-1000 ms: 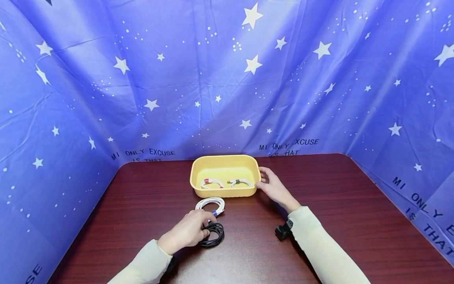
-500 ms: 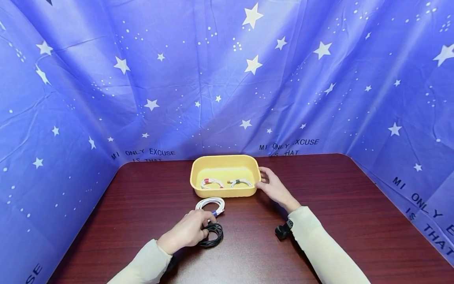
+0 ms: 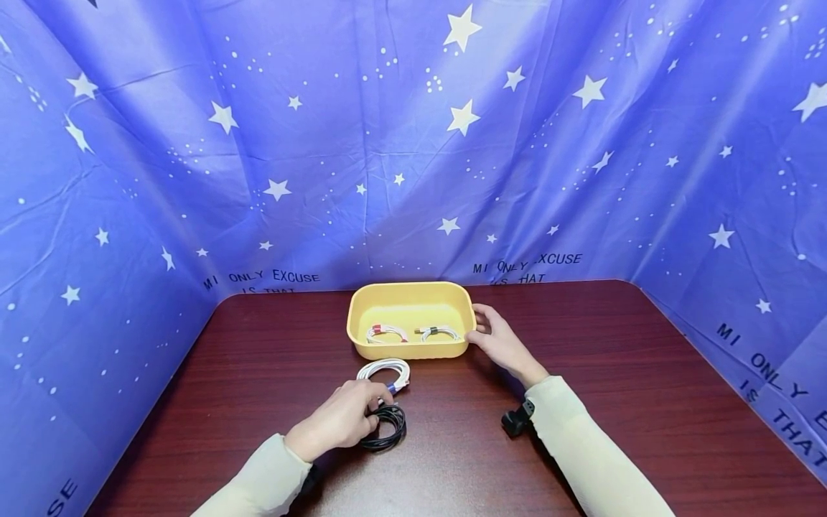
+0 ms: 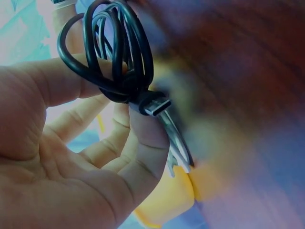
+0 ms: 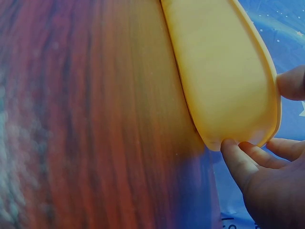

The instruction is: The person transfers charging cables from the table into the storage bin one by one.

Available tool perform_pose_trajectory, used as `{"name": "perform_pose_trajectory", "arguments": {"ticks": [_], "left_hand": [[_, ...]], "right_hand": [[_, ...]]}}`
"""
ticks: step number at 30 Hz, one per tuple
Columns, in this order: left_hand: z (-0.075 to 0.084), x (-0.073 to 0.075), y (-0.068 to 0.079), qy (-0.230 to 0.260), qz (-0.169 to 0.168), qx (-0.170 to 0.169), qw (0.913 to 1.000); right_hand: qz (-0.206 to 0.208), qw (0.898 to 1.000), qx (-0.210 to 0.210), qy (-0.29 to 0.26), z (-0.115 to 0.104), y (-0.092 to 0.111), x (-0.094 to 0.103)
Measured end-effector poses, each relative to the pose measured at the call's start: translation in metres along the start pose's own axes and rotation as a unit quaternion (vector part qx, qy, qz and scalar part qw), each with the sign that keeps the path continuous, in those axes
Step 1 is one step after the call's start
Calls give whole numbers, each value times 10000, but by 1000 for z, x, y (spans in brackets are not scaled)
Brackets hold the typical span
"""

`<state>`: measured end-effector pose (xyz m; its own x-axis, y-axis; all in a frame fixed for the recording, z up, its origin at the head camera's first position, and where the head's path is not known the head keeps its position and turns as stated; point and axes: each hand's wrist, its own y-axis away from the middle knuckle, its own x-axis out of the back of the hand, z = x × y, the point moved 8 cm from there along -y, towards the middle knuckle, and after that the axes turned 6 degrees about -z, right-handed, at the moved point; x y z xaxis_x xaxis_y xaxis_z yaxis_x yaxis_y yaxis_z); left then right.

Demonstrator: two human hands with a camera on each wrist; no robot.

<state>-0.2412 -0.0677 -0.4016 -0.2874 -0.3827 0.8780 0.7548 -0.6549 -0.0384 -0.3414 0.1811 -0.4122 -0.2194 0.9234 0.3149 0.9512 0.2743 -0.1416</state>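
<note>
Principal item: a black cable (image 4: 138, 52), coiled in several loops, located in front of the yellow box (image 3: 413, 350) on the person's side. Its metal plug (image 4: 159, 107) projects from the bundle. The left hand (image 3: 341, 416) pinches the coil between thumb and fingertip, the gap between them filled by the bundle. Whether the loops touch the table (image 3: 581, 337) cannot be determined.

Just beyond the coil lies a white cable (image 3: 403, 372), also wound, bound with a blue tie (image 3: 390, 388) (the left hand covers part of it in the head view). It sits near the front wall of the box.

The box stands upright, its top uncovered. Inside are two further white coils, set apart: a red-tied cable (image 3: 391, 330) on the left and a dark-tied cable (image 3: 449, 331) on the right.

The right hand (image 3: 500, 348) grips the right end of the box, thumb and fingers spread about the corner, fingertips against the wall.

Both arms wear a pale sleeve (image 3: 584, 438); a black wrist device (image 3: 515, 422) shows beneath the right cuff. Behind the table hangs a blue star-printed curtain (image 3: 388, 129).
</note>
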Motion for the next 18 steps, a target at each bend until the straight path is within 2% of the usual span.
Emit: {"name": "perform_pose_trajectory", "arguments": {"ticks": [6, 10, 18], "left_hand": [[2, 6, 0, 13, 20, -10, 10000], [3, 11, 0, -78, 55, -24, 10000], [2, 25, -3, -209, 177, -51, 9996]], "right_hand": [[-18, 10000, -2, -24, -1, 1, 0], [-57, 10000, -31, -48, -10, 4, -2], [44, 10000, -52, 71, 1, 0, 1]]}}
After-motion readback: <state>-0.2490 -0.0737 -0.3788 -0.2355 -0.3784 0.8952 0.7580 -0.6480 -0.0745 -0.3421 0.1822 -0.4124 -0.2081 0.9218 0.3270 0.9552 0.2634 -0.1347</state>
